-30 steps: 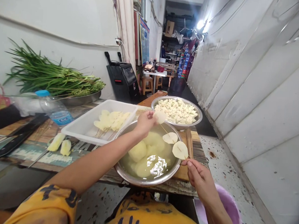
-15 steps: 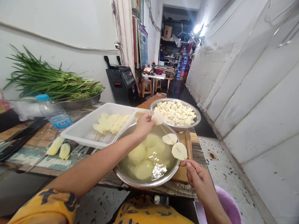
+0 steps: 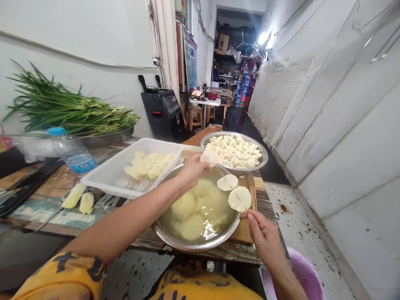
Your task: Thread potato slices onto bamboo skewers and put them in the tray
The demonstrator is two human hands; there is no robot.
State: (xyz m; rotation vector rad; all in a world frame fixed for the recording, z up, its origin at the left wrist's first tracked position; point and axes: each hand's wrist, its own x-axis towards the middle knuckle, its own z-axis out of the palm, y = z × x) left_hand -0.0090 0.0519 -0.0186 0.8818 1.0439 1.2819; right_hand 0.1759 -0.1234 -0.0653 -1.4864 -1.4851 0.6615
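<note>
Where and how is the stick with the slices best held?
Likely by its near end, pinched from the right, as the right hand does: the stick is thin, flat slices sit along it, and the left hand holds the far slice.

Open from the near edge of the bench [image 3: 41, 210] over the steel basin [image 3: 195, 246], between both forearms [image 3: 135, 214] — then barred by the skewered slices [image 3: 239, 199]. Blocked on the left by the plastic tray [image 3: 109, 175], toward the far right corner by the floret bowl [image 3: 243, 172].
</note>
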